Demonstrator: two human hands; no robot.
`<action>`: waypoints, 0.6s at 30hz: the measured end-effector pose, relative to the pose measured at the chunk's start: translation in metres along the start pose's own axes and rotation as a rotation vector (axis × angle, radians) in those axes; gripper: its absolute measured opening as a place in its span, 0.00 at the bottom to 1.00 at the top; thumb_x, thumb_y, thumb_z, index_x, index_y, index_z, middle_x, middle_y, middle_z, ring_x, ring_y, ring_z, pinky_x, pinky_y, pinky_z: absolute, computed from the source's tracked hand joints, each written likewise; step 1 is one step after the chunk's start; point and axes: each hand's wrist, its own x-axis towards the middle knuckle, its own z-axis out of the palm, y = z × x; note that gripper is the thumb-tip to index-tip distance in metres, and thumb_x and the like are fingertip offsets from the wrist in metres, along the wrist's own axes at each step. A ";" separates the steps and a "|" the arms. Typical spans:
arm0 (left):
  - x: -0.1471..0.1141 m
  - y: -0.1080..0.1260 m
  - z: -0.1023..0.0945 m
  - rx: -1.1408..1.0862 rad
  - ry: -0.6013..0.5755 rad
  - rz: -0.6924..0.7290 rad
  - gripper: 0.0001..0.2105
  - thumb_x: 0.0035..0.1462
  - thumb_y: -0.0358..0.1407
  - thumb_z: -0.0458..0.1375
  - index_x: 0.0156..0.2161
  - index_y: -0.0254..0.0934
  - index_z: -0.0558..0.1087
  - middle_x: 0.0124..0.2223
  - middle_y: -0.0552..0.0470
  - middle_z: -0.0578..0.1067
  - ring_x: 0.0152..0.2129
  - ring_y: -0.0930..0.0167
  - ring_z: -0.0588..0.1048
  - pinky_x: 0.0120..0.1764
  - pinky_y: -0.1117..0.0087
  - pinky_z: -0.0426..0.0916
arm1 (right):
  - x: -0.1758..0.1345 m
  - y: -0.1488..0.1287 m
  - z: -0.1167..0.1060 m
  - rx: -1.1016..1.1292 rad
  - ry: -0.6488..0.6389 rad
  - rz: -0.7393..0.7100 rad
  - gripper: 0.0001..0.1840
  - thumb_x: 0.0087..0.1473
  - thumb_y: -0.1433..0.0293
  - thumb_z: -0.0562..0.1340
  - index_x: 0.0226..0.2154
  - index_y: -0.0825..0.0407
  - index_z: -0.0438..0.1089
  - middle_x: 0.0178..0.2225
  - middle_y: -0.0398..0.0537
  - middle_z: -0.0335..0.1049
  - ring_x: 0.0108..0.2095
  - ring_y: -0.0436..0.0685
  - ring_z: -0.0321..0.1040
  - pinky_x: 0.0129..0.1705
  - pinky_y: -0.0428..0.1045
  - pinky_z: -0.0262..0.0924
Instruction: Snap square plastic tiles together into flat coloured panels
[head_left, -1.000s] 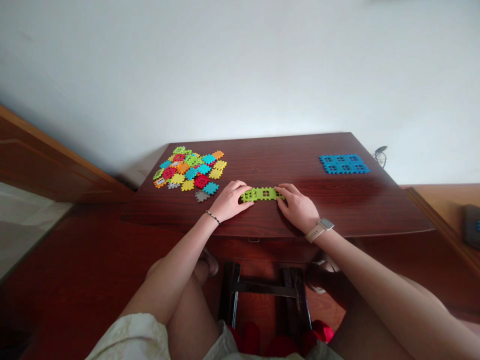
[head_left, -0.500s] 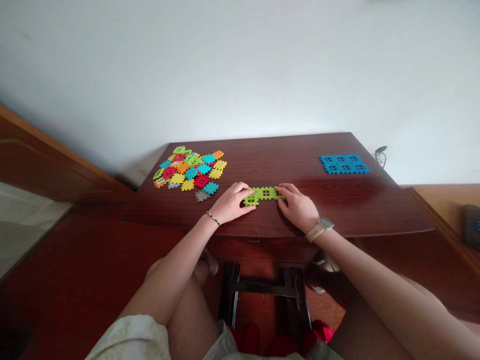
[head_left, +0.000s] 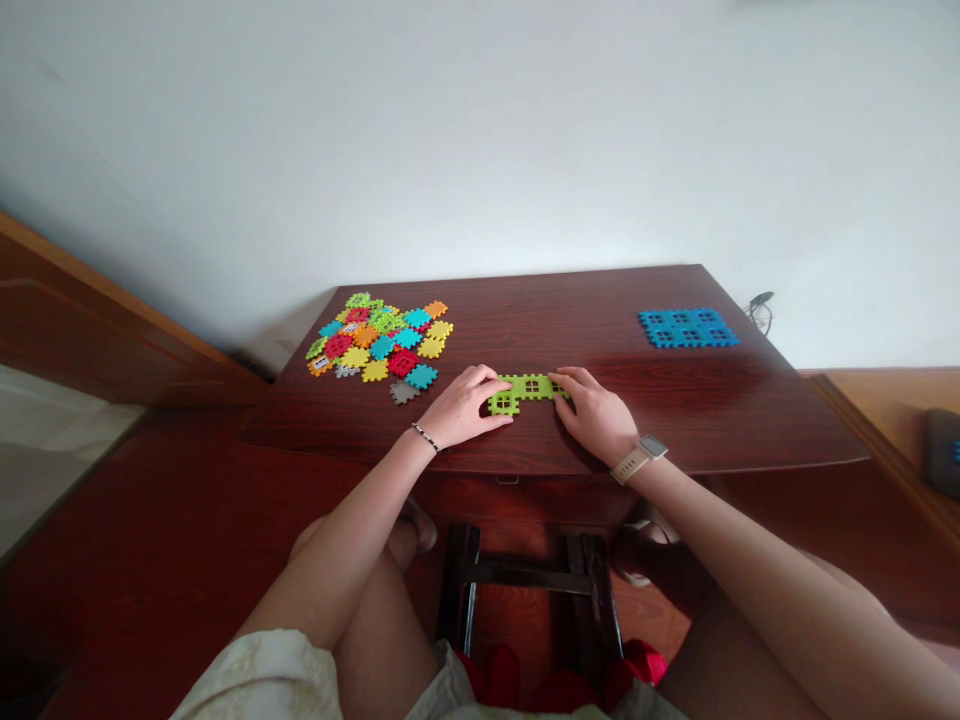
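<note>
A strip of light green interlocking window tiles (head_left: 533,387) lies on the table before me. At its left end, on the near side, is another green window tile (head_left: 503,403). My left hand (head_left: 470,405) grips that tile between thumb and fingers, covering its left side. Whether its teeth are fully locked into the strip, I cannot tell. My right hand (head_left: 592,408) holds the strip's right end, thumb on the near side and fingertips on the far edge, hiding part of the last tile.
Left on the dark wooden table (head_left: 525,320) is a loose pile of coloured tiles (head_left: 382,347), several overlapping. A joined blue panel of window tiles (head_left: 688,328) lies at the right. Behind the table rises a white wall (head_left: 480,140). A black cable (head_left: 762,308) shows beyond the right edge.
The near-left green tile has shifted very slightly toward me and sits flatter against the strip. Both hands keep almost the same place and grip.
</note>
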 end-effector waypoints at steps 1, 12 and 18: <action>0.000 0.000 0.000 -0.001 0.001 0.003 0.21 0.64 0.44 0.69 0.59 0.42 0.76 0.55 0.44 0.72 0.55 0.58 0.74 0.62 0.52 0.73 | 0.000 0.000 0.000 0.003 0.001 0.000 0.23 0.71 0.66 0.56 0.63 0.49 0.73 0.66 0.53 0.71 0.51 0.63 0.79 0.50 0.54 0.76; 0.000 0.004 -0.001 -0.018 -0.002 0.010 0.20 0.64 0.42 0.67 0.59 0.42 0.75 0.54 0.45 0.72 0.53 0.59 0.75 0.62 0.53 0.73 | 0.000 0.000 -0.001 -0.005 -0.004 -0.007 0.24 0.71 0.66 0.55 0.64 0.49 0.73 0.65 0.55 0.70 0.49 0.63 0.79 0.49 0.56 0.76; -0.001 0.009 -0.004 -0.028 -0.029 0.072 0.22 0.64 0.31 0.62 0.62 0.43 0.75 0.57 0.43 0.72 0.56 0.59 0.72 0.64 0.52 0.71 | 0.000 0.000 0.000 0.002 0.001 -0.008 0.23 0.71 0.65 0.55 0.63 0.49 0.73 0.65 0.55 0.71 0.49 0.63 0.79 0.48 0.54 0.76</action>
